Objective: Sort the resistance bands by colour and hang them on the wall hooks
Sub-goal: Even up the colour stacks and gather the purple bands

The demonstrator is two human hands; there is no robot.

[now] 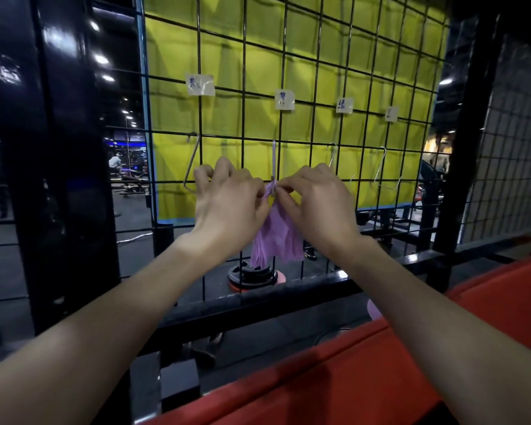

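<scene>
A bunch of purple resistance bands [276,237] hangs down from the second wire hook [273,161] on the black wire grid [319,87]. My left hand [227,197] and my right hand [313,197] both pinch the top of the purple bands right at the hook, fingers curled. The hook's lower end is hidden between my fingertips. A bare wire hook [192,162] hangs to the left, partly behind my left hand. Two more bare hooks [333,154] [380,170] hang to the right. A paper label [200,84] sits above each hook.
A yellow-green cloth [258,50] backs the grid. A black rail [258,302] runs below my arms. A red padded surface [380,363] fills the lower right, with a pink scrap [373,309] at its edge. Weight plates [252,276] lie on the floor behind the grid.
</scene>
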